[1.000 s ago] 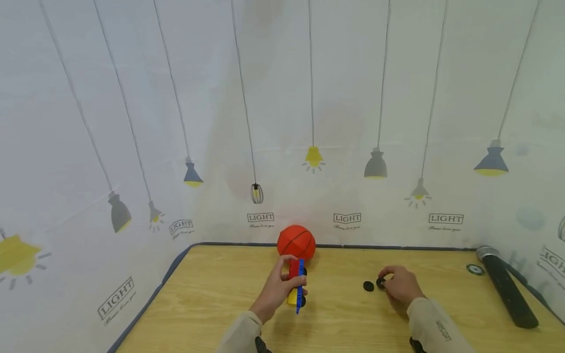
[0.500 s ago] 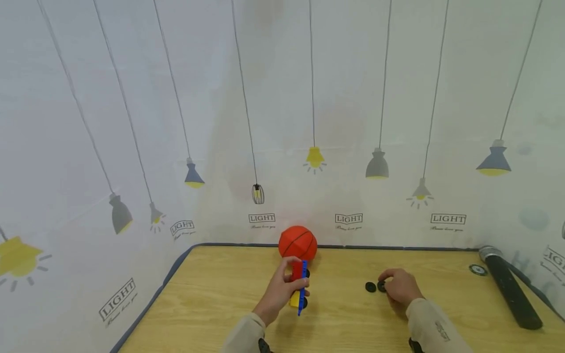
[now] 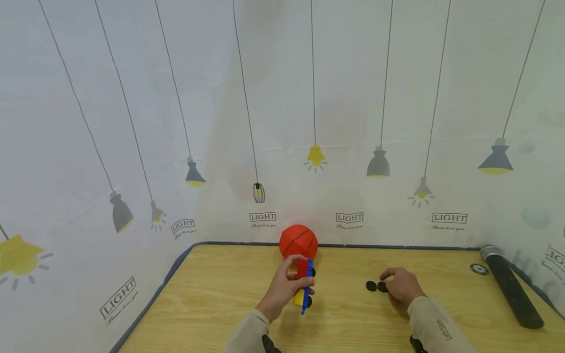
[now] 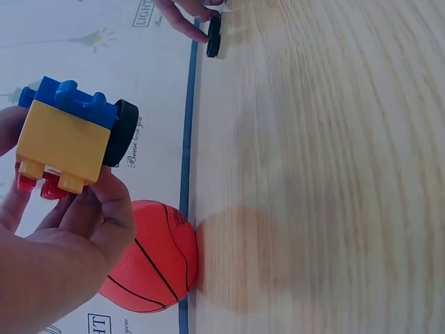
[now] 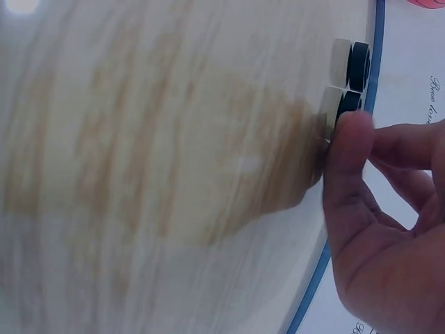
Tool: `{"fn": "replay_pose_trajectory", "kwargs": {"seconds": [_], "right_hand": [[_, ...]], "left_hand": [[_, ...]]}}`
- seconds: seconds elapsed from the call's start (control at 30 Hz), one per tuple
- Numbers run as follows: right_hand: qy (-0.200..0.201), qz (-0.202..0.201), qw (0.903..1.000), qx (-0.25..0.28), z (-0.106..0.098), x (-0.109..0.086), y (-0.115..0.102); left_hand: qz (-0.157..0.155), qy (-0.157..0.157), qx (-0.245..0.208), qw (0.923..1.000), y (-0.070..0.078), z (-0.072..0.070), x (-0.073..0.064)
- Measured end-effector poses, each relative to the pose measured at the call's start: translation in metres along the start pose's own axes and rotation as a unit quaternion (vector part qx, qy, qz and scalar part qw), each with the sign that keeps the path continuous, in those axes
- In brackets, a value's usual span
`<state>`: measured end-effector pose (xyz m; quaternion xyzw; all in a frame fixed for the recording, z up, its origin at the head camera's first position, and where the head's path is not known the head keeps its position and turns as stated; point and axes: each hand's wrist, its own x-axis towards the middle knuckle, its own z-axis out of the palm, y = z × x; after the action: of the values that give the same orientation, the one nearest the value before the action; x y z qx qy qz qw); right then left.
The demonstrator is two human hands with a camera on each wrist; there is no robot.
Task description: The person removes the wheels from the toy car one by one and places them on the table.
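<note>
My left hand [image 3: 282, 290] holds a toy block car [image 3: 310, 267] above the table, thumb and fingers about its sides. It has a blue base, a red block and a yellow block [image 4: 62, 142], with black wheels [image 4: 123, 132] on the base. On the tabletop to the right, my right hand [image 3: 403, 287] pinches a small black toy wheel [image 3: 382, 287] between thumb and fingertips; the thumb covers part of it in the right wrist view. A second loose wheel [image 5: 358, 67] lies right beside that one, on its left in the head view.
Behind the left hand, an orange-red toy basketball [image 3: 298, 241] sits against the back wall. At the right lie a black microphone [image 3: 512, 289] and a round black-and-white disc [image 3: 479, 269]. Lamp-printed cloth walls border the wooden table [image 3: 212, 294].
My left hand has shifted slightly to the right with the toy block car. The right hand stays at the same wheel, nearly still.
</note>
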<state>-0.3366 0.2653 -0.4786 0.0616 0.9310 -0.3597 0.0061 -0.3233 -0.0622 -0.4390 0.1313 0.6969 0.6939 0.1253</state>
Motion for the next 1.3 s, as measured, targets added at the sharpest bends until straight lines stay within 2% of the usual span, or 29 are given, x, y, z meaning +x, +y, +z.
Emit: {"fn": "replay_pose_trajectory", "kwargs": {"seconds": [0.07, 0.17, 0.33, 0.53, 0.7, 0.9, 1.1, 1.3], "right_hand": [[0.007, -0.01, 0.9997, -0.02, -0.001, 0.001, 0.0], [0.019, -0.022, 0.9994, -0.021, -0.003, 0.0, 0.002], [0.006, -0.02, 0.9989, 0.042, -0.007, -0.003, -0.003], [-0.017, -0.031, 0.9945, 0.098, -0.009, -0.009, -0.03], [-0.046, -0.05, 0.9871, 0.145, -0.008, -0.015, -0.055], [-0.08, -0.065, 0.9787, 0.177, -0.005, -0.024, -0.079], [-0.11, -0.089, 0.9711, 0.193, 0.0, -0.032, -0.094], [-0.164, -0.129, 0.9543, 0.214, 0.003, -0.04, -0.107]], "left_hand": [[0.0, -0.011, 0.003, 0.9999, 0.0, 0.001, 0.0], [-0.004, -0.023, 0.007, 0.9997, 0.0, 0.004, 0.001], [-0.004, -0.038, 0.018, 0.9991, 0.004, 0.008, 0.002], [0.005, -0.055, 0.024, 0.9982, 0.003, 0.007, 0.001], [0.013, -0.041, 0.031, 0.9986, -0.001, 0.005, -0.001], [0.021, -0.021, 0.058, 0.9979, -0.002, 0.006, -0.003], [0.027, -0.021, 0.088, 0.9956, 0.0, 0.006, -0.004], [0.036, -0.028, 0.127, 0.9909, 0.004, 0.009, -0.007]]}}
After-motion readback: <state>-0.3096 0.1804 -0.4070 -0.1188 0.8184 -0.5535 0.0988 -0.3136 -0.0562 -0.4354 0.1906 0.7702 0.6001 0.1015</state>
